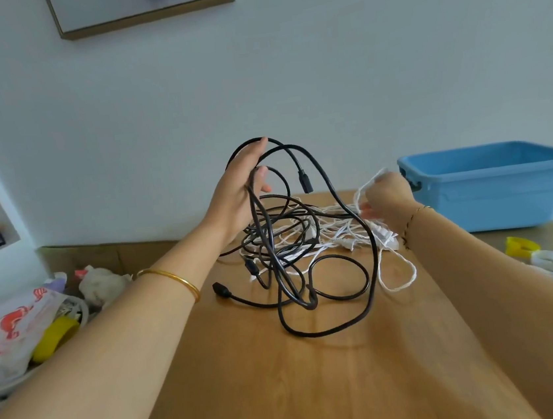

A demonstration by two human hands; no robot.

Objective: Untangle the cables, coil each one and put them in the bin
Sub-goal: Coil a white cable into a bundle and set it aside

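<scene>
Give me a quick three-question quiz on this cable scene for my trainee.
1. True or false: the left hand holds a neatly coiled black cable.
2. Which hand pinches the white cable? A: left. B: right. C: neither.
3. Short answer: does any cable show inside the blue bin?

Key
1. False. The black cable hangs in loose, tangled loops.
2. B. The right hand pinches it.
3. No. Both cables are outside it, crossed over each other on the table.
</scene>
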